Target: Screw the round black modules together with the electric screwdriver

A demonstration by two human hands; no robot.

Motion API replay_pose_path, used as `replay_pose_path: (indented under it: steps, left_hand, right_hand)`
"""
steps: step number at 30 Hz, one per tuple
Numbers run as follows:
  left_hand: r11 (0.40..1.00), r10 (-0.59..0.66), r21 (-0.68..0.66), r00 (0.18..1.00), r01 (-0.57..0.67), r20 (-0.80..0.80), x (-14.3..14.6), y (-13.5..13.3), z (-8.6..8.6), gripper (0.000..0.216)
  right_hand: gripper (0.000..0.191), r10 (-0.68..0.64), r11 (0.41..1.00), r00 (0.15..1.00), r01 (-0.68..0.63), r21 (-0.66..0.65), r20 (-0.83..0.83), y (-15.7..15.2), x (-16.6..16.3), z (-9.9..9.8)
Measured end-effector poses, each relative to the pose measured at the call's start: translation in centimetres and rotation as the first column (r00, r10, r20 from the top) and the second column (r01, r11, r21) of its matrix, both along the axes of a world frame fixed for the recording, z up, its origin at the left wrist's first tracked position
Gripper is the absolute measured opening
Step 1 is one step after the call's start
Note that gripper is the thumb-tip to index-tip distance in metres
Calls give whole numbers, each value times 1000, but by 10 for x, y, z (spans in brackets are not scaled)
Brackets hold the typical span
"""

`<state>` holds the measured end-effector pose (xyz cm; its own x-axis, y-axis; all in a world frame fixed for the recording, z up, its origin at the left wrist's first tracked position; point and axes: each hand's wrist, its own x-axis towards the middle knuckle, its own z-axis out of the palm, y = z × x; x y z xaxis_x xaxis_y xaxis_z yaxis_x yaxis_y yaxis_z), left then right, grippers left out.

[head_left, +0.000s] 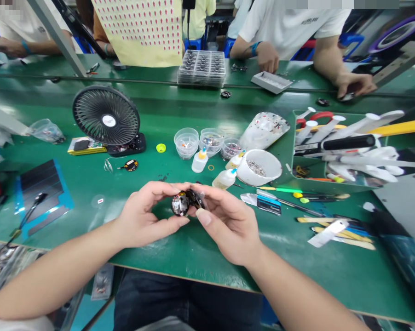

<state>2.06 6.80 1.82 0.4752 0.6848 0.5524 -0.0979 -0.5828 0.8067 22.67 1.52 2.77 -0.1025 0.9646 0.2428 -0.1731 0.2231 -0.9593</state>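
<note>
Both my hands meet over the green table (180,248), pinching a small round black device with exposed metal parts (184,202). My left hand (147,214) grips its left half with thumb below and fingers on top. My right hand (228,220) holds the right, hinged-open black half between thumb and fingertips. Just beyond my hands stand small glue bottles (199,161) and a white bowl of tiny metal parts (258,167).
A black desk fan (106,116) stands at left, with clear cups of small parts (187,142) at centre. A tray of tools and brushes (345,147) sits at right, with tweezers and sticks (335,227) near it. Other people's arms rest along the far edge.
</note>
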Motion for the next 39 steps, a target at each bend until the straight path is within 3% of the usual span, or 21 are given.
replay_pose_path:
  steps: [10,15,23,31,39]
  left_hand:
    - [995,-83,-47,997,83,9,-4,2,1,53]
    - [992,-117,-50,993,118,21,-6,3,1,55]
    - [994,-106,-20,994,106,2,-5,4,0,55]
    - [998,-38,-40,999,39,12,-3,3,1,55]
    - [996,-42,-84,999,42,9,-7,3,0,63]
  right_hand:
    - [31,-99,995,995,99,26,18,-1,0,5]
    - [25,-86,996,996,87,26,-26,-1,0,9]
    - [23,-79,997,996,79,15,-38,0,0,11]
    - [30,-82,993,993,74,-93,-85,4,-3,9]
    - [17,-62,996,990,53,-69,-124,6,-2,11]
